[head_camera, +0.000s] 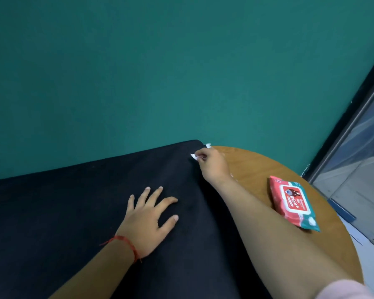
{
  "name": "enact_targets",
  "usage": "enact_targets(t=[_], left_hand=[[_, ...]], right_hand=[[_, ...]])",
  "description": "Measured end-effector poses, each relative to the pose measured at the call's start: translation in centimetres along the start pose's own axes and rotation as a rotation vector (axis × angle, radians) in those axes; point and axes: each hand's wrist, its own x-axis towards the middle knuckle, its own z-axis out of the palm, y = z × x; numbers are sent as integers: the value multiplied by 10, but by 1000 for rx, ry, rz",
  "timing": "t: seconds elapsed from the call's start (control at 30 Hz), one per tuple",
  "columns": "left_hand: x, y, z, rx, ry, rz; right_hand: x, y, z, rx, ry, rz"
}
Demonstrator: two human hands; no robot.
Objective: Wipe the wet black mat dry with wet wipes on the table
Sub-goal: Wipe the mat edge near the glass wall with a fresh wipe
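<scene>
Right hand (212,164) is being held at the far right corner of the wide black fabric mat (73,212), fingers curled round a crumpled white wet wipe (194,156). The wipe is being pressed against the mat's edge. Left hand (148,216) is being laid flat nearer the mat's middle, fingers spread and straight, nothing held; judged to be pinning the cloth. A thin red string bracelet (125,242) is being worn at that wrist.

The mat is being carried by the round wooden counter (257,167), covering most of it and running off the left of the view. A red-and-teal soft pack of wet wipes (292,201) is lying on bare wood, right of the right forearm, apart from the mat.

Step judged: the far corner is being wiped. Wetness cannot be told on the dark surface. Next move is judged to call for the wipe being drawn back across the mat in overlapping passes, with the flat hand pinning the cloth against bunching.
</scene>
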Motion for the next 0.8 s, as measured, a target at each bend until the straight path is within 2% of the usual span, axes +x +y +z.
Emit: enact_targets(t=[0.37,0.63,0.8], left_hand=[[2,-5,7,0,95,-9],[2,-3,7,9,103,-10],[1,-1,4,-6,92,-18]], right_hand=[[90,8,41,-227,58,128],[91,-17,62,-288,-57,60],[55,-38,69,-178,-193,-36]])
